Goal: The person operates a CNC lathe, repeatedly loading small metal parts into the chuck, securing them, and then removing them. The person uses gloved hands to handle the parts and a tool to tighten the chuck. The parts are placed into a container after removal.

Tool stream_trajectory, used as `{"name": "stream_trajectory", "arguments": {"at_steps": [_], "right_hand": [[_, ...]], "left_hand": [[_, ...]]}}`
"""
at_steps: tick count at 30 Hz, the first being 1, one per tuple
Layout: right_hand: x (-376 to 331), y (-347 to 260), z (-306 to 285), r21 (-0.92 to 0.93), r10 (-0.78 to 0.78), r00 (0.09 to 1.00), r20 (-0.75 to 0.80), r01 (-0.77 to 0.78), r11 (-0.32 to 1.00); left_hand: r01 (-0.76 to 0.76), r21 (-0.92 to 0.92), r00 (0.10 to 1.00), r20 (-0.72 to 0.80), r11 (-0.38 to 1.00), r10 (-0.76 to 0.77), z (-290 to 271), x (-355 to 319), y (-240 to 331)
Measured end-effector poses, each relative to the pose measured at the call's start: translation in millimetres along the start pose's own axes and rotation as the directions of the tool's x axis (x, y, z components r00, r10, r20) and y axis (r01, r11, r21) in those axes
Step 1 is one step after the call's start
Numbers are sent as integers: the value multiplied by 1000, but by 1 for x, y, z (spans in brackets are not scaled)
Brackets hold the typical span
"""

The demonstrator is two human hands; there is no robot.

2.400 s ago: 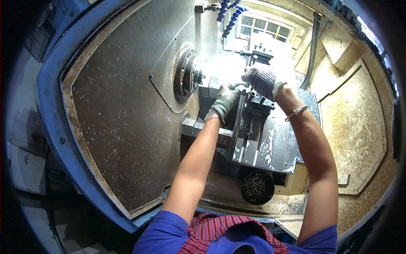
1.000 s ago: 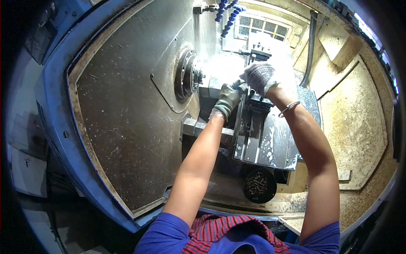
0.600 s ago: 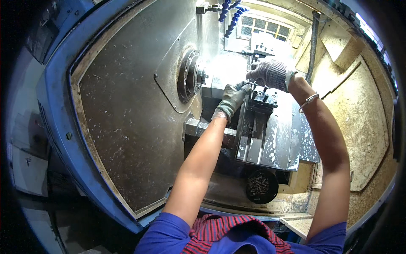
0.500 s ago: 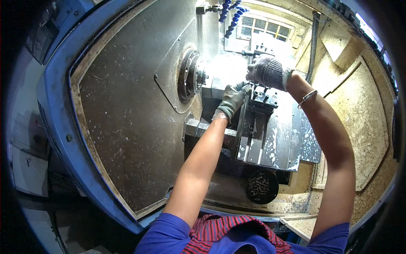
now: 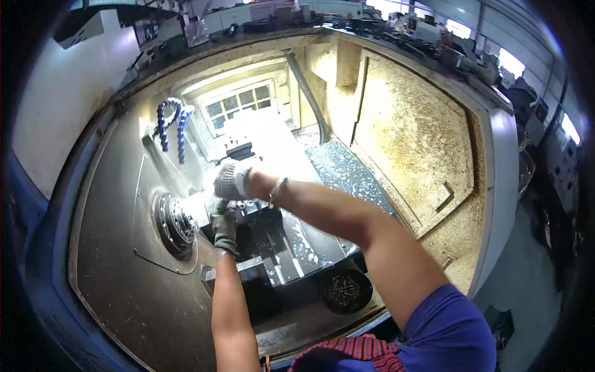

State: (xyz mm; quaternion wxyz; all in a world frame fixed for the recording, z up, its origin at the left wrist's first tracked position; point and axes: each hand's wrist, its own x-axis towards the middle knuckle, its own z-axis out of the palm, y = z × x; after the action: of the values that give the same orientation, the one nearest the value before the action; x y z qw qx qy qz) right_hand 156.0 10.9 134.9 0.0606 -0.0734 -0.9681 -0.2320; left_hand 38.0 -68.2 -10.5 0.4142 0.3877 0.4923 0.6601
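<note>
Both of my hands are gloved and close together at the tool block (image 5: 251, 208) on a lathe's slide. My left hand (image 5: 224, 224), in a grey-green glove, has its fingers curled at the block's near left side; what they grip is hidden. Just above it, my right hand (image 5: 230, 180), in a knitted grey glove with a pale cuff, is closed like a fist. Glare and the glove hide whatever it holds. To the left of my hands, the round metal spindle nose (image 5: 175, 226) sticks out of the dark machine wall.
A black round dish (image 5: 365, 297) of small metal pieces stands below the slide (image 5: 310, 251). Blue segmented coolant hoses (image 5: 181, 133) hang at the back left. A dark corrugated hose (image 5: 310, 99) runs down the back wall. The chip-spattered beige panel (image 5: 415, 136) bounds the right side.
The view has swung right and up, bringing the workshop behind the machine into sight. Both hands stay at the tool block, the right still above the left.
</note>
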Motion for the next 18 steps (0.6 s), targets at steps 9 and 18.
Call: {"name": "stream_trajectory", "arguments": {"at_steps": [9, 18], "right_hand": [[-177, -197, -67, 859, 725, 634, -269, -183, 478], [-293, -285, -54, 889, 728, 672, 136, -407, 209]], "left_hand": [[-62, 259, 977, -182, 964, 112, 1, -6, 46], [11, 397, 985, -164, 918, 59, -1, -42, 42]]}}
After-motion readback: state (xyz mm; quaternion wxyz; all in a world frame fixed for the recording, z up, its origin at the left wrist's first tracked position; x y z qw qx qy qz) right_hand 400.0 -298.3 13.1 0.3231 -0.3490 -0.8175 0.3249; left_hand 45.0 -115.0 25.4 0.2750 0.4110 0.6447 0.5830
